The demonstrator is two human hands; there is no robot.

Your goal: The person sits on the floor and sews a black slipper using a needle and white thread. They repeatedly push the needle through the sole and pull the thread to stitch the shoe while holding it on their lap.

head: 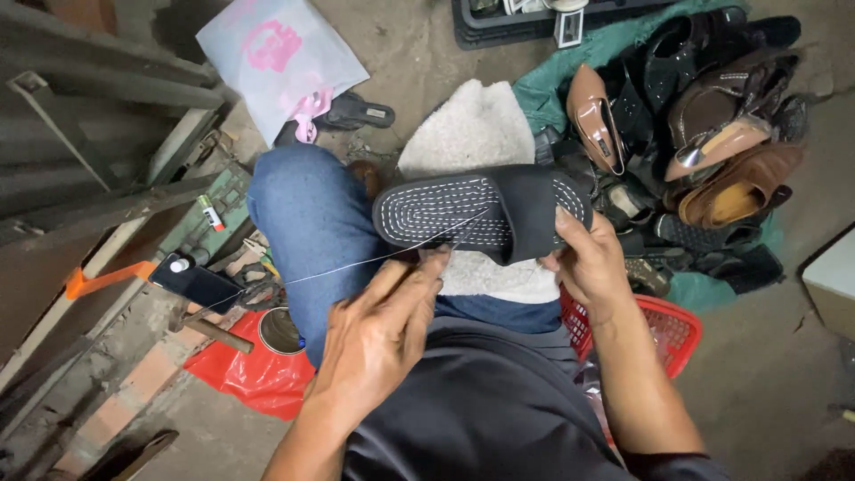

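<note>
Head view, looking down at a seated person's lap. The left hand [378,334] is nearest the camera; its fingers are closed in a pinch on a thin white thread [356,261] at the near edge of the slide sandal. The thread runs taut from that pinch leftward across the blue-jeaned knee [307,214]; its far end cannot be made out. A second strand rises from the pinch onto the sandal's footbed.

The right hand [588,263] has its grip closed on the right end of the black slide sandal [481,212], thumb on top, fingers hidden beneath. The sandal is held crosswise above the lap, footbed up, its broad black strap standing right of centre. Rows of white stitching follow the outline of the footbed in concentric ovals. Under the sandal a cream fleece cloth [476,134] lies over the knees.

Beside the right forearm sits a red plastic basket [668,325]. On the floor to the left lie a red plastic bag [249,374], a round tin [279,331] and a dark phone [194,281].

Farther off, a heap of black and brown shoes [704,134] rests on a green sheet [557,76], and a white plastic bag with pink print [280,58] lies at upper left.
</note>
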